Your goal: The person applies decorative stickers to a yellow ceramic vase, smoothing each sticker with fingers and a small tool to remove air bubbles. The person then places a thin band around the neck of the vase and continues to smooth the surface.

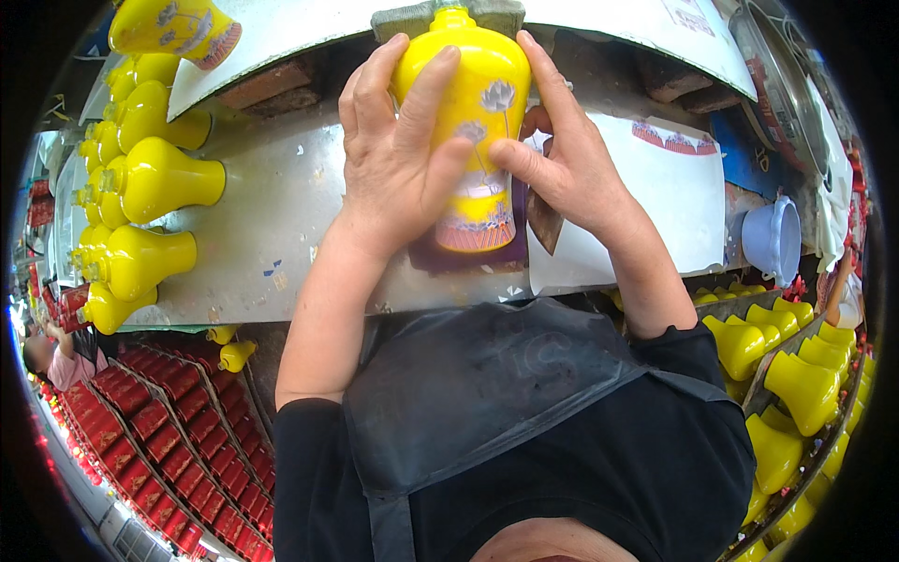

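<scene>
The yellow bottle (pixel 485 105) lies before the person, its neck at twelve o'clock upon a grey rest (pixel 501 13) and its base at six, above a dark purple pad (pixel 449 259). The left hand (pixel 398 140) is spread along the nine o'clock side, thumb apart from the fingers; this thumb is blurred, so I cannot tell if it touches. The right hand (pixel 571 159) is also spread, at three o'clock, forefinger along the bottle's shoulder and thumb over its front (its other fingers are mostly hidden).

The base comes near the front edge of the metal table (pixel 281 201), so there the room is narrow. Toward nine o'clock, a wide free surface separates the left hand from the row of yellow bottles (pixel 169 183). Just past three o'clock, a white sheet (pixel 646 201) lies flat, and beyond its edge stands a pale bucket (pixel 773 242).
</scene>
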Tool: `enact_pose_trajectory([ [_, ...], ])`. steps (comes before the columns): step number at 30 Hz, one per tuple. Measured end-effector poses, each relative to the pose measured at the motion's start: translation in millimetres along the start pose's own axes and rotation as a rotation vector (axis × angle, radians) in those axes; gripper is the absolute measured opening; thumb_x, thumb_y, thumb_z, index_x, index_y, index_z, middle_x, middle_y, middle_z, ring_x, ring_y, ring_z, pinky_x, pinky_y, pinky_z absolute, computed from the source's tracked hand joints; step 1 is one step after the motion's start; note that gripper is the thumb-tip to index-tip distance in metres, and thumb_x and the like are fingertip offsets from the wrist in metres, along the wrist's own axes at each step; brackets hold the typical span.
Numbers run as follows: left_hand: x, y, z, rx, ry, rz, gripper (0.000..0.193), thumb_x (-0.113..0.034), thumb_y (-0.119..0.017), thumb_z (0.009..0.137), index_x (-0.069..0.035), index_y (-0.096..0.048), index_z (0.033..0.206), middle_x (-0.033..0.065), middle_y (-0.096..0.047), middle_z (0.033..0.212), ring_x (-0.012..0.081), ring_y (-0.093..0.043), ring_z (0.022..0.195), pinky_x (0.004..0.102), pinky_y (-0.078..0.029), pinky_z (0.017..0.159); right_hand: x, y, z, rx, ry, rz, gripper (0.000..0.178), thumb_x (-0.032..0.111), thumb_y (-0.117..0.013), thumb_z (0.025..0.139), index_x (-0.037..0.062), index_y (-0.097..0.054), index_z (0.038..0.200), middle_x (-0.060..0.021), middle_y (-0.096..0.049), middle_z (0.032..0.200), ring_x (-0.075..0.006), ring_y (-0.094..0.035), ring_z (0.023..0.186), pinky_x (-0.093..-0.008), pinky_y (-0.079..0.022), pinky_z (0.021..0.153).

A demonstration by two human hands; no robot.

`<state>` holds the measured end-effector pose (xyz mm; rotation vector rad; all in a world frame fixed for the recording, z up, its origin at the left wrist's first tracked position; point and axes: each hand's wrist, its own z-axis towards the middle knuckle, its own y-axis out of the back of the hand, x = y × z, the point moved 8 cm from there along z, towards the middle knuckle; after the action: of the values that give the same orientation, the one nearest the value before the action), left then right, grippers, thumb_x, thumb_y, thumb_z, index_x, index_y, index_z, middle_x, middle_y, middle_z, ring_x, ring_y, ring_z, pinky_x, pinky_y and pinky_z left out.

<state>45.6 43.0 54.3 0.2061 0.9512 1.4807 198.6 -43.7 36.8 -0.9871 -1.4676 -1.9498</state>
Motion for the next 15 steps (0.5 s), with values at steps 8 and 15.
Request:
enact_pose_trajectory([
  [8, 22.4, -0.6, -4.1, -0.113, 0.194, -0.438, 0.082, -0.048, -0.061, 0.099, -0.006, -0.029, 0.161, 0.0214, -0.036, 0.154, 0.0369, -0.041, 0.137, 0.0474, -0.032, 0.118, 12.7, 15.1, 5.1, -0.057, -0.027, 0.144, 0.086, 0.032, -0.074, 0.086, 0.0087, -0.038, 0.16, -0.0253, -0.058, 0.14, -0.029, -0.066, 0.105, -0.0397, -0.049, 0.1],
  [15, 22.5, -9.2, -6.3, -0.061, 0.249, -0.371, 0.092, -0.061, -0.064, 0.094, -0.002, -0.032, 0.158, 0.0234, -0.039, 0.152, 0.0395, -0.039, 0.14, 0.0497, -0.03, 0.119, 72.2, 32.3, 15.4, -0.152, 0.397, -0.236, 0.051, 0.028, -0.073, 0.093, 0.0251, -0.063, 0.143, -0.0178, -0.068, 0.109, -0.0289, -0.071, 0.082, -0.0363, -0.058, 0.073],
])
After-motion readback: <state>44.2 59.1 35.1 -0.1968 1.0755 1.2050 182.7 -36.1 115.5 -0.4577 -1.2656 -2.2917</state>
